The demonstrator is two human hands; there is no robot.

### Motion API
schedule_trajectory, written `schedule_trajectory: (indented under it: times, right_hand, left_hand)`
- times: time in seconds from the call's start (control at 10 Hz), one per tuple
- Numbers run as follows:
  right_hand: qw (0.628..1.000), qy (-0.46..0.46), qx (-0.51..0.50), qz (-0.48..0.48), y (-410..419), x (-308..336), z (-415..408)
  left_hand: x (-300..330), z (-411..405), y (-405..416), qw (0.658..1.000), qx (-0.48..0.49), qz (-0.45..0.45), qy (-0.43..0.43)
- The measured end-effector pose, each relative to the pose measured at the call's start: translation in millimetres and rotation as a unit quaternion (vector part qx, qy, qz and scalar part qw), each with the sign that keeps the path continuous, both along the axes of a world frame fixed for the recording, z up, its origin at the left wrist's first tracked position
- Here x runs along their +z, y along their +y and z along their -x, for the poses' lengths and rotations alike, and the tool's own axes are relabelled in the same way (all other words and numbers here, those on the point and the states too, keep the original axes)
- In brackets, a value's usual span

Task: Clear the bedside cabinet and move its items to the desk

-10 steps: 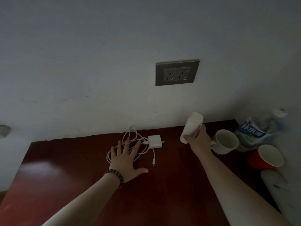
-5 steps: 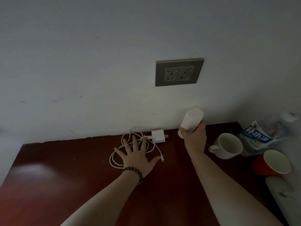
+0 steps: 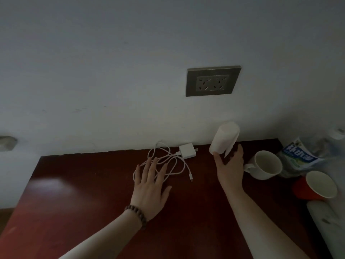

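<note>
On the dark red desk top [image 3: 78, 199] lies a white charger block [image 3: 187, 151] with its coiled white cable [image 3: 169, 161] by the wall. My left hand [image 3: 151, 186], with a bead bracelet at the wrist, lies flat with straight fingers on the coil. My right hand [image 3: 230, 165] grips a white roll of paper [image 3: 224, 140], tilted and held just above the desk, right of the charger.
Right of the roll stand a white mug [image 3: 266, 165], a crumpled plastic water bottle [image 3: 306, 154] and a red paper cup [image 3: 317, 186] lying on its side. A white object [image 3: 328, 221] lies at the right edge. A grey wall socket [image 3: 212, 81] sits above the desk.
My left hand has slid forward onto the cable coil. My right hand has tilted the white roll more upright, toward the wall. The camera has come closer.
</note>
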State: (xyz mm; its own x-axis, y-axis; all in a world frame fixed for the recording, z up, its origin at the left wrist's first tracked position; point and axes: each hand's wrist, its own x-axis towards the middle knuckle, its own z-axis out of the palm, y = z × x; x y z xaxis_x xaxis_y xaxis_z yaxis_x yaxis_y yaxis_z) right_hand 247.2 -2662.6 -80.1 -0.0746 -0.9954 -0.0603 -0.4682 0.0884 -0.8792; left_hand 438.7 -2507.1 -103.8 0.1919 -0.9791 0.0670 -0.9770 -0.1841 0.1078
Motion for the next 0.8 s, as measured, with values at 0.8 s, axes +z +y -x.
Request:
schedule_trajectory:
  times: [0.8]
  right_hand:
    - [0.854, 0.460, 0.238, 0.048, 88.8, -52.1, 30.5]
  left_hand:
    - [5.5, -24.3, 35.0, 0.990, 0.013, -0.091, 0.110]
